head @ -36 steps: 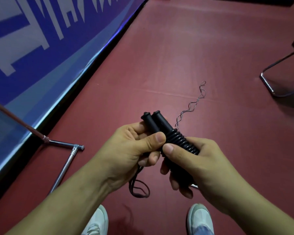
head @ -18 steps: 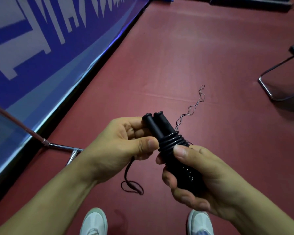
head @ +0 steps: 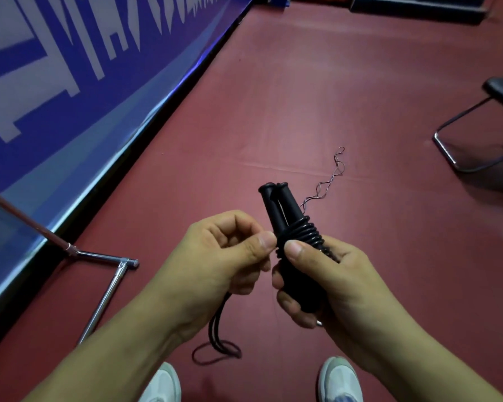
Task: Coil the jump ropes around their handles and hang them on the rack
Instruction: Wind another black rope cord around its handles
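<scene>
On my left a metal frame [head: 99, 288] lies on the floor, well apart from the work. My left hand [head: 224, 256] is curled, pinching the jump rope [head: 215, 326], whose slack trails to the floor below. My right hand [head: 331, 282] is clamped round both handles [head: 288, 204], thumb pressing the coils [head: 305, 235]. If that thumb lifts, I judge the turns will spring loose. Compared with half a second ago, a gap shows between the handles, and my left thumb has closed in beside the right.

We stand on a dark red floor [head: 331, 97]; on it rest a chrome rack base [head: 102, 300], a thin twisted cord [head: 321, 188], a chair frame [head: 447, 153] and our white shoes [head: 163, 384].
</scene>
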`<action>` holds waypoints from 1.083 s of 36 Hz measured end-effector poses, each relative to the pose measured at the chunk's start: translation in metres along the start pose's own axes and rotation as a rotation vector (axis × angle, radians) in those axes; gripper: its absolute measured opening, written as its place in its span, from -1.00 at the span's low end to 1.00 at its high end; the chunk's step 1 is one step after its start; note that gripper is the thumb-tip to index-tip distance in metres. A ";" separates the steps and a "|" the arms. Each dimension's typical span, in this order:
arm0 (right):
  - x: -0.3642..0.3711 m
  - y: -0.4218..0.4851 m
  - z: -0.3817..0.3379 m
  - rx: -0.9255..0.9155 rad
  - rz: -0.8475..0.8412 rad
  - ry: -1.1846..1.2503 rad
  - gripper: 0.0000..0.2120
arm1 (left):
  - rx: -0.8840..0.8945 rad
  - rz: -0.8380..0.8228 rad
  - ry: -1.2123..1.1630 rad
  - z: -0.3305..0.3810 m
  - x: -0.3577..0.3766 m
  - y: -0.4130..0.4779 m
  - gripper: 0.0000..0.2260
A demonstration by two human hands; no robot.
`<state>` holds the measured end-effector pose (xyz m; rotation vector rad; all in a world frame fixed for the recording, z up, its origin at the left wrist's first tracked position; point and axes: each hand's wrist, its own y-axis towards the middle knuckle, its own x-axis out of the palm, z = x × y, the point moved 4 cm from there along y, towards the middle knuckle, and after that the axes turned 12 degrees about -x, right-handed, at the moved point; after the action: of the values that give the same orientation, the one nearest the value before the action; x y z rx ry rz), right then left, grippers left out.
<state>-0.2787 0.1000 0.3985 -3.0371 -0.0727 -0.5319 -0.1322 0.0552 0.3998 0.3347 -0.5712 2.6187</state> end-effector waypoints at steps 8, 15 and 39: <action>-0.002 -0.004 -0.001 0.099 -0.048 -0.054 -0.39 | 0.056 0.079 0.416 0.010 -0.002 -0.004 -0.83; -0.004 -0.003 0.005 0.167 -0.026 -0.054 -0.38 | 0.140 0.046 0.535 0.015 0.002 -0.009 -0.88; 0.017 -0.014 0.013 0.482 -0.161 0.573 -0.50 | -0.020 -0.466 -0.023 0.001 0.010 0.014 -0.53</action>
<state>-0.2588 0.1156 0.3930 -2.3302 -0.3581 -1.1748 -0.1476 0.0469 0.3994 0.4346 -0.4605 2.1620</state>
